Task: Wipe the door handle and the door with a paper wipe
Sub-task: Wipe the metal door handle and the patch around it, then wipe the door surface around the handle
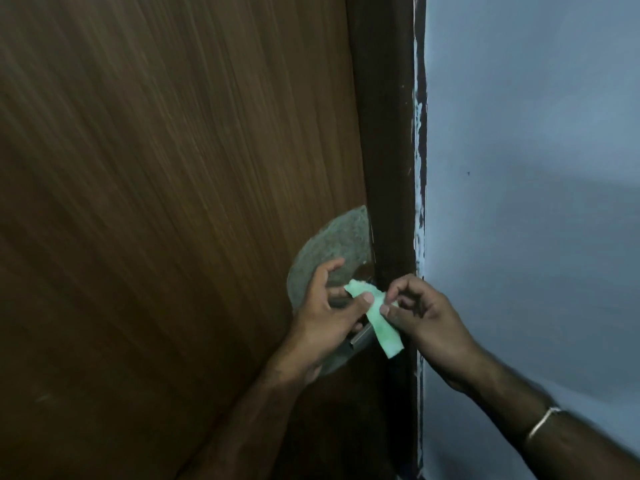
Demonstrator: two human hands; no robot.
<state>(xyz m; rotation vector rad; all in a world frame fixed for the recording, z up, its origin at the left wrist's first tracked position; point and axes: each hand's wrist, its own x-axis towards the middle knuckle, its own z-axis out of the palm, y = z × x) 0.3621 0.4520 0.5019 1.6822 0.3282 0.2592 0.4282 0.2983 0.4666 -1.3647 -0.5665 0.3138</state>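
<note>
At the door's (156, 202) latch edge, both hands pinch a pale green paper wipe (377, 317) over the metal door handle (360, 336) — left hand (329, 317) thumb on its upper end, right hand (426, 317) fingertips at mid-strip. Light, limp and probably tearable — best bunched before rubbing.

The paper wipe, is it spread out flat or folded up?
Folded. The paper wipe is a narrow, creased strip, pinched by both hands, left hand and right hand, in front of the door handle.
</note>
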